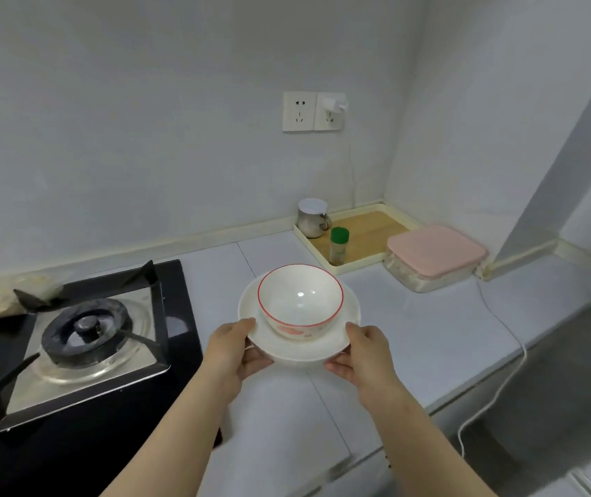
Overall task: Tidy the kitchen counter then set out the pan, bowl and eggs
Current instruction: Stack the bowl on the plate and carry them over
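Centre of frame: bowl (pixel 301 299), white with a red rim, sits upright on a white plate (pixel 304 351). Left hand (pixel 236 347) grips the plate's left edge, thumb on top, fingers curled underneath. Right hand (pixel 362 353) grips the right edge the same way. Plate is over the worktop (pixel 430 335), just right of the hob (pixel 86 338); contact with the worktop cannot be told.

Upper right: tray (pixel 369 227) in the corner holds a lidded steel cup (pixel 311 218) and a green-capped bottle (pixel 338 247). Pink-lidded box (pixel 435 254) touches the tray's right side. White cable (pixel 501 353) runs off the worktop edge.
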